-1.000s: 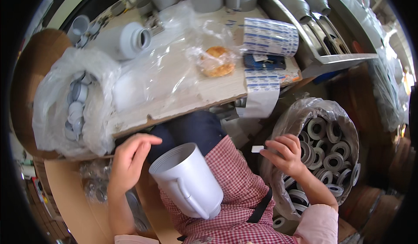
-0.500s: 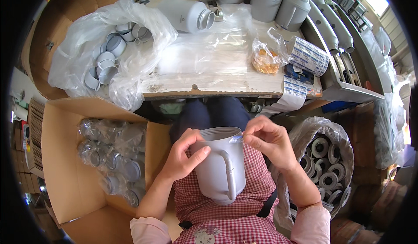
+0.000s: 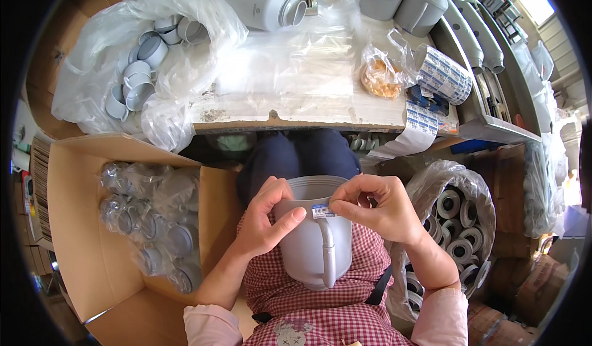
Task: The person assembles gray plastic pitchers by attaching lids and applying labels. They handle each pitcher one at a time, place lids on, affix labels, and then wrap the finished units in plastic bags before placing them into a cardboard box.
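A grey plastic jug [image 3: 302, 256] with a threaded open mouth and a side handle rests on my lap, its opening facing up and away. My left hand [image 3: 270, 218] grips its left wall by the rim, thumb on the outside. Just above the handle is a small blue and white sticker label [image 3: 322, 211], lying against the jug's wall below the rim. Thumb and index finger of my right hand [image 3: 377, 208] pinch the label's right end. Whether that end touches the wall is hidden by the fingertips.
An open cardboard box [image 3: 80, 222] at left holds bagged clear and grey containers. At right, a lined bin [image 3: 431, 185] has several grey rings. On the workbench [image 3: 290, 108] are a bag of grey cups [image 3: 151, 53], a large jug [image 3: 256, 4], a label roll [image 3: 444, 74] and bagged food [image 3: 379, 78].
The right hand has come slightly left with the label, which now lies flatter and faces up above the handle. My left hand keeps its hold on the jug. The whole view has shifted a little.
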Tool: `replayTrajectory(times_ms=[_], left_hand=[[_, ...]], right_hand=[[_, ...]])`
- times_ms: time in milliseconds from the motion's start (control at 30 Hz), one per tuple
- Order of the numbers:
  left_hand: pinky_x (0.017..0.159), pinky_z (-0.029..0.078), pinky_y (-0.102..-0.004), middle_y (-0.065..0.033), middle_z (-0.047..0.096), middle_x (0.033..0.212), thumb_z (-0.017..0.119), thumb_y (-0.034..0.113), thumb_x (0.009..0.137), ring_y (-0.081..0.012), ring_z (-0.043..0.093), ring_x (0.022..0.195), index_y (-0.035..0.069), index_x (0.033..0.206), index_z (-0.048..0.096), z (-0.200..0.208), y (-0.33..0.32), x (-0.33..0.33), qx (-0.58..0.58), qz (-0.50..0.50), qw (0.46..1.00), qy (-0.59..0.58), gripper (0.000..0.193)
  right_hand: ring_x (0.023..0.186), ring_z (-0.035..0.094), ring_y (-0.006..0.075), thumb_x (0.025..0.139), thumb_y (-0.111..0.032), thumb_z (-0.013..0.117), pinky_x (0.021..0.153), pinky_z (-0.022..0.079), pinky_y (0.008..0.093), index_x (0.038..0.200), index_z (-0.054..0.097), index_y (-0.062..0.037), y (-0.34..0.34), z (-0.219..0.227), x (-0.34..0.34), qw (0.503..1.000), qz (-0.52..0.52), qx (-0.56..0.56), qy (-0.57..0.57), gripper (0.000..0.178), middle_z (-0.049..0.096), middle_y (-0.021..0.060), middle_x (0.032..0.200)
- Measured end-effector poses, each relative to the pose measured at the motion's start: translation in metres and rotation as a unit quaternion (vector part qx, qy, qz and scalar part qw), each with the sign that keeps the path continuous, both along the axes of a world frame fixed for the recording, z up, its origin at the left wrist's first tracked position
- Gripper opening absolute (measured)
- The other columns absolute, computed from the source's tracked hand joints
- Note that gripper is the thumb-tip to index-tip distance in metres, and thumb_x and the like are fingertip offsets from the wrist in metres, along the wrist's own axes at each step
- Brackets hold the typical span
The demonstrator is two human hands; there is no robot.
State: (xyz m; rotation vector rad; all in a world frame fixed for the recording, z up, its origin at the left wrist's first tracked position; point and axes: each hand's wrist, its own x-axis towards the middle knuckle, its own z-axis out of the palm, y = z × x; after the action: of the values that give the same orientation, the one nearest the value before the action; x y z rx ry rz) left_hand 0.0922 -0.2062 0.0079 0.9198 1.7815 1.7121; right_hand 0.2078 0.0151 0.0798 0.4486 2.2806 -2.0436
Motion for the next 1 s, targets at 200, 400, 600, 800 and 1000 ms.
replayTrajectory(times_ms=[200, 400, 600, 800, 1000], left_hand=[[0.072, 0.037, -0.0306, -0.0009, 0.049, 0.080, 0.079, 0.031, 0.093, -0.0163, 0.045, 0.081, 0.007, 0.081, 0.057, -0.003, 0.002, 0.000, 0.010, 0.008, 1.000, 0.017, 0.035], [0.072, 0.038, -0.0307, -0.0007, 0.051, 0.080, 0.082, 0.029, 0.090, -0.0165, 0.046, 0.081, 0.007, 0.080, 0.057, -0.001, 0.005, 0.002, 0.015, 0.016, 0.999, 0.028, 0.035], [0.071, 0.037, -0.0311, -0.0010, 0.050, 0.078, 0.083, 0.027, 0.089, -0.0167, 0.045, 0.080, 0.007, 0.078, 0.056, -0.004, 0.005, 0.003, 0.017, 0.027, 0.999, 0.037, 0.036], [0.070, 0.036, -0.0315, -0.0014, 0.049, 0.076, 0.083, 0.020, 0.087, -0.0172, 0.044, 0.078, 0.007, 0.076, 0.053, -0.002, 0.008, 0.006, 0.010, 0.045, 0.998, 0.046, 0.034], [0.070, 0.036, -0.0317, -0.0019, 0.047, 0.076, 0.082, 0.015, 0.087, -0.0179, 0.044, 0.079, 0.005, 0.077, 0.051, -0.010, 0.010, 0.008, 0.023, 0.059, 0.997, 0.036, 0.033]], right_hand=[[0.067, 0.055, -0.0017, 0.090, -0.010, 0.081, 0.057, 0.037, 0.0202, 0.095, 0.080, -0.0021, -0.001, 0.000, -0.002, 0.999, -0.013, 0.017, -0.027, 0.010, 0.077, -0.0015, 0.080], [0.071, 0.060, -0.0009, 0.090, -0.011, 0.081, 0.058, 0.039, 0.0201, 0.095, 0.079, -0.0019, -0.004, 0.001, -0.005, 0.999, -0.016, 0.018, -0.032, 0.010, 0.076, -0.0015, 0.079], [0.071, 0.062, -0.0001, 0.090, -0.010, 0.081, 0.060, 0.041, 0.0205, 0.094, 0.079, -0.0016, -0.004, 0.007, -0.007, 0.999, -0.012, 0.041, -0.027, 0.010, 0.076, -0.0012, 0.078], [0.069, 0.057, 0.0028, 0.086, -0.006, 0.084, 0.061, 0.043, 0.0216, 0.093, 0.078, -0.0005, -0.008, 0.001, -0.003, 0.995, -0.013, 0.097, 0.005, 0.011, 0.073, 0.0012, 0.081], [0.064, 0.064, 0.0252, 0.072, -0.029, 0.095, 0.067, 0.052, 0.0362, 0.111, 0.071, -0.0054, 0.007, 0.018, -0.019, 0.932, -0.041, 0.348, -0.096, 0.052, 0.067, 0.0093, 0.077]])
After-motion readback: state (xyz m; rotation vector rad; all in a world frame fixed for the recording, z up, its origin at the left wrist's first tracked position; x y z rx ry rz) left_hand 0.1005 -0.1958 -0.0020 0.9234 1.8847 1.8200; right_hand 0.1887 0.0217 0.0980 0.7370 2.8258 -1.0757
